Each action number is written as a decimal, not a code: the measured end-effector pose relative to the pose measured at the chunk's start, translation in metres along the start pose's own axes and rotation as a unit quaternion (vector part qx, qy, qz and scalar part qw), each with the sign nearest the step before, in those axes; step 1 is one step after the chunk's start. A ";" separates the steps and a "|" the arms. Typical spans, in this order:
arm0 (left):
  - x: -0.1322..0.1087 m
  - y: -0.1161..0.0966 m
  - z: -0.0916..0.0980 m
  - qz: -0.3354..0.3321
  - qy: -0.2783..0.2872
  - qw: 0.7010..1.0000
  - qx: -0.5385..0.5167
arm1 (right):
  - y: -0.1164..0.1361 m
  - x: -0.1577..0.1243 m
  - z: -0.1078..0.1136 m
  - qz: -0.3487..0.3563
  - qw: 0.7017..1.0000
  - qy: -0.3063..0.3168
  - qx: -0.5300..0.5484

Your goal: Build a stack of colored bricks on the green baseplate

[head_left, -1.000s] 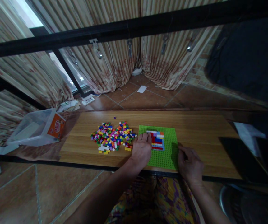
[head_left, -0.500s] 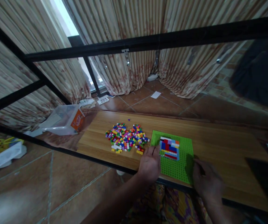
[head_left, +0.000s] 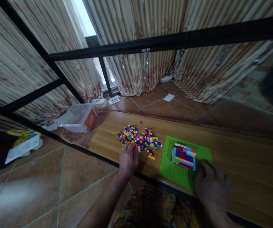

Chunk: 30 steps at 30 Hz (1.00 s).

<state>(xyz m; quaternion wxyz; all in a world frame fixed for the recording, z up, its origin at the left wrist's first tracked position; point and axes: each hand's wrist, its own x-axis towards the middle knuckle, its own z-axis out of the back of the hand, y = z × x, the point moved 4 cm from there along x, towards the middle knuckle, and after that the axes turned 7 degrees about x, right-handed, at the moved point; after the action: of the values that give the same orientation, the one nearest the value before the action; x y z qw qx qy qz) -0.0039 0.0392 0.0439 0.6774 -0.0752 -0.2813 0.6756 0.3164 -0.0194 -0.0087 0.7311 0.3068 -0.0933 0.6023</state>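
A heap of small coloured bricks (head_left: 140,137) lies on the wooden board (head_left: 233,148). My left hand (head_left: 128,160) rests at the near edge of that heap, fingers bent down onto the bricks. To the right lies a green baseplate (head_left: 168,164) bearing a patch of red, blue and white bricks (head_left: 184,156). My right hand (head_left: 212,186) sits on the baseplate's near right corner, fingers curled; it is blurred.
A clear plastic tub with an orange label (head_left: 79,117) lies on its side left of the board. Black metal bars (head_left: 174,39) cross above. Striped curtains (head_left: 131,72) hang behind, papers (head_left: 114,101) and a white bag (head_left: 23,147) lie on the tiled floor.
My left hand has left the baseplate and gone left to the brick heap. The view has swung left. My right hand stays at the baseplate's corner.
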 end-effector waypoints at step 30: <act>0.127 0.017 -0.027 -0.119 0.137 0.960 0.211 | -0.003 0.006 -0.001 0.023 0.999 -0.004 0.037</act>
<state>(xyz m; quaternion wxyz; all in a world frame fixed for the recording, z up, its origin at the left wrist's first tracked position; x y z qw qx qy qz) -0.0149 0.1693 0.0486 0.7856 0.0118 -0.0439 0.6171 0.3203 -0.0138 -0.0076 0.7052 0.3336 -0.0807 0.6204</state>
